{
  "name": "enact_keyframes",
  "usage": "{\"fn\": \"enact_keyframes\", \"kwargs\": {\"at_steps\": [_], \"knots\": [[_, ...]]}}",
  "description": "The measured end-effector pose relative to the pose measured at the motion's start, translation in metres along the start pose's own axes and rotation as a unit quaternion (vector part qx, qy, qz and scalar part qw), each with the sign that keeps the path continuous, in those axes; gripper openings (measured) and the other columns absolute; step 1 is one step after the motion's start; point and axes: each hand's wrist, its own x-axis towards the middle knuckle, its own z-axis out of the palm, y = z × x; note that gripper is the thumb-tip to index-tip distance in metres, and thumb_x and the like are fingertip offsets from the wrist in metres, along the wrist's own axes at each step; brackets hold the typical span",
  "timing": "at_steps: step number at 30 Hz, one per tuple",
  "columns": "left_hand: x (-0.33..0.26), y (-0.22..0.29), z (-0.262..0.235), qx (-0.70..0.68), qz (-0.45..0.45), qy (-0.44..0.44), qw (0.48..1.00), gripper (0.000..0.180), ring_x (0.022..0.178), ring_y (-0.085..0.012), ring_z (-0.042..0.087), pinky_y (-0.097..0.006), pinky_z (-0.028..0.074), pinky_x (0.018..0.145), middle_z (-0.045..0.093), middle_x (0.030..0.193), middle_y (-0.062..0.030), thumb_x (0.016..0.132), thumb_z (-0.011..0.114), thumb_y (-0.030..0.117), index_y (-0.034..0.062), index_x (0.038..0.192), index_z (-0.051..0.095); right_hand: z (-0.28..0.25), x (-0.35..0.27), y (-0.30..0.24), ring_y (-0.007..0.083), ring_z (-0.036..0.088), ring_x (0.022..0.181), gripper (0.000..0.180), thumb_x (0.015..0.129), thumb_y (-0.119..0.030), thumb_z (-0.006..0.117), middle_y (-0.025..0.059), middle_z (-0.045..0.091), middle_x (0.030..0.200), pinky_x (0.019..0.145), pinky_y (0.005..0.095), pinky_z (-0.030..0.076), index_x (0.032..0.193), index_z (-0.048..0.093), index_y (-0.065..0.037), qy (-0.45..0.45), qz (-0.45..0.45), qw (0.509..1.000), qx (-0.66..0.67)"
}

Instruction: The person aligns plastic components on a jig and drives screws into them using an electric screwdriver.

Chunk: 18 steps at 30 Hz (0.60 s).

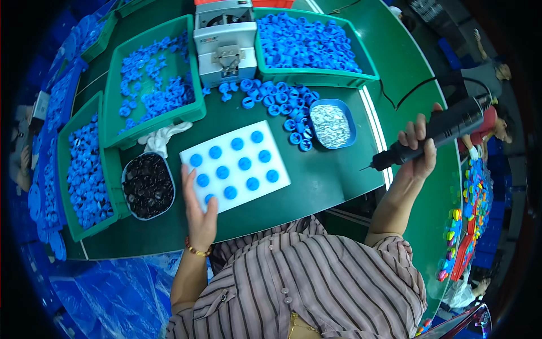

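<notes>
Factory assembly bench: green crates (152, 116) of blue plastic caps (305, 39).

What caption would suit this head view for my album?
Left hand steadies a white board of blue caps; right hand holds a black electric screwdriver.

The left hand (199, 210) lies flat, fingers spread forward. The right hand (419, 148) is raised out to the side, fingers curled in a closed grip.

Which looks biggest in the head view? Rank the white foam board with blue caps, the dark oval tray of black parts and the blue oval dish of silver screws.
1. White foam board, clearly largest.
2. Dark oval tray.
3. Blue oval dish, only slightly smaller than the tray; fisheye bending leaves these two unsure.
</notes>
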Motion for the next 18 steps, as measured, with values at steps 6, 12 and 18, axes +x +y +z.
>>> {"fn": "enact_keyframes", "kwargs": {"at_steps": [6, 12, 18], "knots": [[0.024, 0.011, 0.027, 0.075, -0.002, 0.044, 0.996, 0.057, 0.132, -0.0386, 0.033, -0.045, 0.029, 0.107, 0.032, 0.143, -0.0244, 0.086, 0.064, 0.018, 0.0014, 0.135, 0.039, 0.090, 0.034, 0.067, 0.0176, 0.054, 0.060, 0.069, 0.078, -0.008, 0.067, 0.0104, 0.053, 0.077, 0.058, 0.0317, 0.047, 0.135, 0.030, 0.003, 0.044, 0.055, 0.994, -0.084], [0.070, 0.017, 0.001, 0.252, 0.001, 0.045, 0.967, 0.029, 0.102, -0.0308, 0.056, -0.040, 0.047, 0.085, 0.055, 0.113, -0.0135, 0.076, 0.071, 0.006, 0.0052, 0.104, 0.063, 0.146, 0.067, 0.116, 0.0191, 0.059, 0.064, 0.060, 0.079, 0.001, 0.063, 0.0102, 0.057, 0.079, 0.061, 0.0320, 0.049, 0.130, 0.033, 0.002, 0.046, 0.029, 0.998, -0.032], [0.074, 0.010, 0.000, 0.234, 0.021, 0.045, 0.971, 0.024, 0.093, -0.0308, 0.056, -0.038, 0.045, 0.082, 0.057, 0.099, -0.0126, 0.068, 0.075, 0.003, 0.0037, 0.091, 0.067, 0.172, 0.118, 0.154, 0.0188, 0.059, 0.064, 0.060, 0.079, -0.001, 0.062, 0.0097, 0.056, 0.080, 0.064, 0.0351, 0.050, 0.130, 0.031, 0.004, 0.016, -0.038, 0.995, -0.087]]}}
